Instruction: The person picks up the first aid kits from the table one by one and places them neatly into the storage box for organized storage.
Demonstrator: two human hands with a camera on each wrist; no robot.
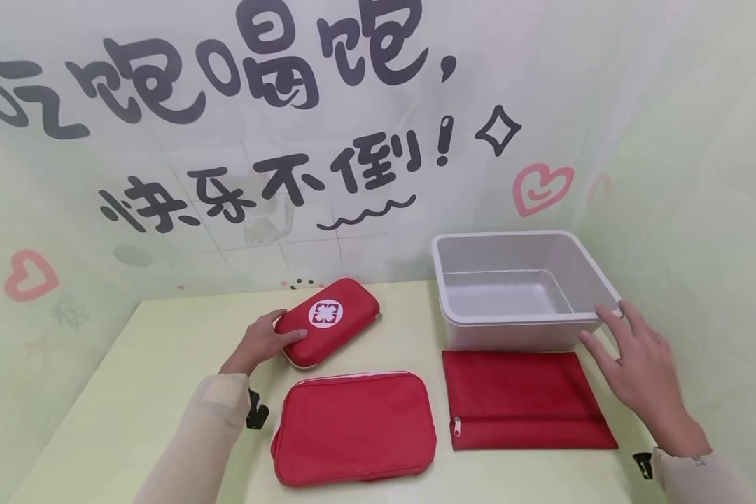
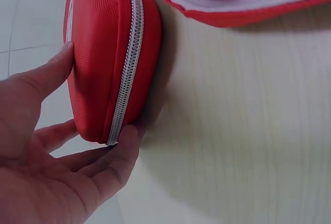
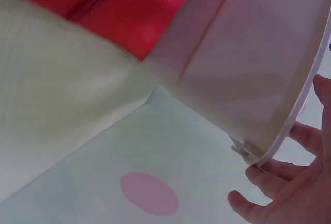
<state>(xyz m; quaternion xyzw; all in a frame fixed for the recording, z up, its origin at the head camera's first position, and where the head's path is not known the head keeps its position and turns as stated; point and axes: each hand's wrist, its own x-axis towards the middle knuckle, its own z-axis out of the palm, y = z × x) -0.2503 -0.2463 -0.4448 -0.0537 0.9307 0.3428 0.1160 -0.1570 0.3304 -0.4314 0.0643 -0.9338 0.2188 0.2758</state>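
Observation:
My left hand (image 1: 266, 343) grips the left end of a red hard zip case (image 1: 346, 318) bearing a white round emblem. In the left wrist view its thumb presses the top while the fingers (image 2: 121, 154) curl under the end, beside the silver zipper (image 2: 129, 58). At the near right corner of a light grey plastic bin (image 1: 510, 336), my right hand (image 1: 645, 367) touches the rim with loosely spread fingers. The bin's visible inside holds nothing. Just in front of it lies a flat red zip pouch (image 1: 523, 399).
A larger red soft bag (image 1: 355, 427) with white edging lies at the front middle of the pale yellow table (image 1: 145, 392). Behind rises a light wall covering (image 1: 378, 259) with dark lettering; the bin stands close to it and to the right side wall (image 1: 699, 231).

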